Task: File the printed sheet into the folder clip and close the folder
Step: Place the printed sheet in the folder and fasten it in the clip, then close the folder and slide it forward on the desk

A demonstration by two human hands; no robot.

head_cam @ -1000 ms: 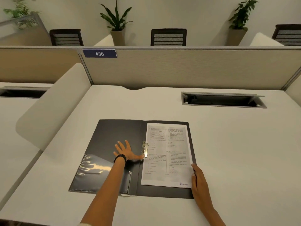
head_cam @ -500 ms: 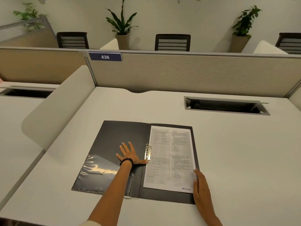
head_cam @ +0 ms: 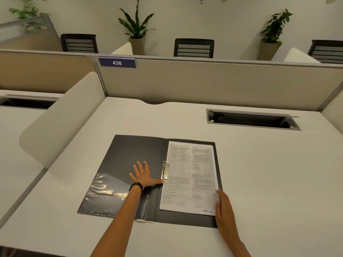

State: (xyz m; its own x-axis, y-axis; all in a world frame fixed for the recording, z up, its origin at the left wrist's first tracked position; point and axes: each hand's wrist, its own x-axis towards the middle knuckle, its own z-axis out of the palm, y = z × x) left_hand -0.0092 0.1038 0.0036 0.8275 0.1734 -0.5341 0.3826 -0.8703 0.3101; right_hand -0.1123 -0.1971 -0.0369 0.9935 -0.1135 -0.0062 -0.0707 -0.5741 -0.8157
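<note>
A dark grey folder (head_cam: 130,154) lies open on the white desk. The printed sheet (head_cam: 189,175) rests on its right half, its left edge against the metal clip (head_cam: 164,170) by the spine. My left hand (head_cam: 143,176) lies flat with fingers spread on the left cover, thumb stretched toward the clip's lower end. My right hand (head_cam: 223,206) rests on the sheet's lower right edge and the folder's right border. A clear plastic pocket (head_cam: 104,195) covers the lower part of the left cover.
A cable tray opening (head_cam: 252,120) is cut into the desk (head_cam: 269,173) at the back right. A beige partition (head_cam: 204,84) with a "436" sign (head_cam: 117,63) closes the far side. A rounded white divider (head_cam: 61,119) stands to the left.
Both hands stay in nearly the same places on the folder and sheet. The view has tilted slightly, so everything sits a little lower in frame.
</note>
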